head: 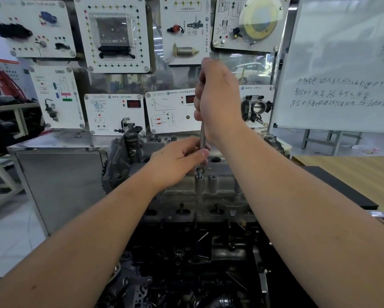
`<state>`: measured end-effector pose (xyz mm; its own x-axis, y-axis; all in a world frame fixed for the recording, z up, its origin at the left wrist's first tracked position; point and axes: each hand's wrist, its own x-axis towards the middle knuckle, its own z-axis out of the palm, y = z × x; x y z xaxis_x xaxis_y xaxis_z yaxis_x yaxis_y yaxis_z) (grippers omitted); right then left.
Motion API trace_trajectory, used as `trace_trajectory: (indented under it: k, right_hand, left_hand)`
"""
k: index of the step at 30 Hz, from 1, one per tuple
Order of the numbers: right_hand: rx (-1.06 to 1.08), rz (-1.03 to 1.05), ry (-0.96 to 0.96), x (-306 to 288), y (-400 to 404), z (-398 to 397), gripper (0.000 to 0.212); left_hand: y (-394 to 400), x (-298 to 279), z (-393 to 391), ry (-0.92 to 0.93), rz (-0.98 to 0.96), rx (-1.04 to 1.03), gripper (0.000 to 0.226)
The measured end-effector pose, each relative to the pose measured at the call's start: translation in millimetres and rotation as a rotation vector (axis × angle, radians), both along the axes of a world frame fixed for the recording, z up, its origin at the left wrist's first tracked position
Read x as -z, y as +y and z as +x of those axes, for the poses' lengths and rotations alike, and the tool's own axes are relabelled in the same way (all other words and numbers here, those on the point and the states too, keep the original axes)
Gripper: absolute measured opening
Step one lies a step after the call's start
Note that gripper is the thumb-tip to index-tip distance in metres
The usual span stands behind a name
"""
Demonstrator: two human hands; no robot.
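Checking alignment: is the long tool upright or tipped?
Upright: the long tool stands nearly vertical, right hand gripping its top, left hand pinching lower down.

Engine block (208,192) before instrument panels (115,114), whiteboard (342,63) right, wooden table (353,172) below it.

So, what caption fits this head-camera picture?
Right hand grips an upright metal tool, left hand pinches its shaft over a bolt on the engine.
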<state>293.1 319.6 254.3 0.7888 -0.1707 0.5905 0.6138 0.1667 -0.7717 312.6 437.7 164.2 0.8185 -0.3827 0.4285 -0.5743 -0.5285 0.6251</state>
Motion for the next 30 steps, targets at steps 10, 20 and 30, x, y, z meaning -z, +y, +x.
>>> trace_trajectory:
  k: [10, 20, 30]
  right_hand:
    - [0.010, -0.144, 0.053, 1.0, 7.7, -14.0, 0.031]
    - [-0.297, 0.003, 0.167, -3.5, -6.5, -4.2, 0.051]
    - [-0.051, -0.131, 0.132, -8.9, 5.6, -11.3, 0.039]
  left_hand:
    - [-0.3, 4.4, 7.7, 0.004, -0.156, -0.058, 0.048]
    - [3.8, -3.3, -1.2, 0.066, -0.067, 0.091, 0.017]
    - [0.9, 2.7, 3.3, -0.009, -0.110, -0.016, 0.049]
